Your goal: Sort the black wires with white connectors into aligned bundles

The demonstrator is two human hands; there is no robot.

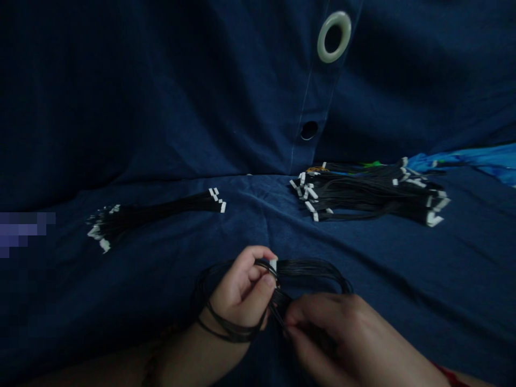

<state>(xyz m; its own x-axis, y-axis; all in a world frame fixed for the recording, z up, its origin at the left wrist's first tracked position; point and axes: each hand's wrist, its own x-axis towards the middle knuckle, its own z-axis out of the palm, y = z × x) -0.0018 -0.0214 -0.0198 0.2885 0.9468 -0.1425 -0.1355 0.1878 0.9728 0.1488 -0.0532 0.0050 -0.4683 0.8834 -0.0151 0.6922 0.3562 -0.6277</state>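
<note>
My left hand [245,293] is closed around a loop of thin black cables [314,266], some strands of which wrap around the wrist side of the hand. A small white connector [273,265] shows at its fingertips. Just to the right, my right hand [334,328] pinches black strands close below the connector. Its fingertips are partly hidden in shadow. The far side of the cable loop spreads out behind both hands over the dark blue cloth [258,231].
A bundle of black cables with white connectors [161,212] lies on the cloth at left. A thicker bundle [366,193] lies at right, beside bright blue material [475,159]. Behind rises blue fabric with a pale ring eyelet [321,40].
</note>
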